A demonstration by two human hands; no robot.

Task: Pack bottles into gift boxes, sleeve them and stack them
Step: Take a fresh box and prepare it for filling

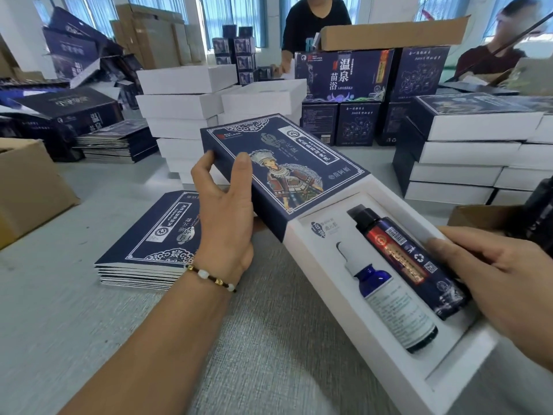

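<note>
My left hand (pixel 227 211) grips a navy printed sleeve (pixel 281 166) by its near-left edge. The sleeve covers the far end of a white gift box (pixel 398 381), which sticks out toward me, tilted above the table. In the box's white insert lie a blue dropper bottle (pixel 389 298) with a white label and a dark bottle (pixel 410 259) with a black cap. My right hand (pixel 505 274) holds the box's right side, thumb resting over the dark bottle.
A pile of flat navy sleeves (pixel 149 244) lies on the grey table (pixel 269 339) at my left. Stacks of white boxes (pixel 191 115) stand behind, sleeved boxes (pixel 466 145) at the right, cardboard cartons (pixel 27 187) at the left. Two people work at the far side.
</note>
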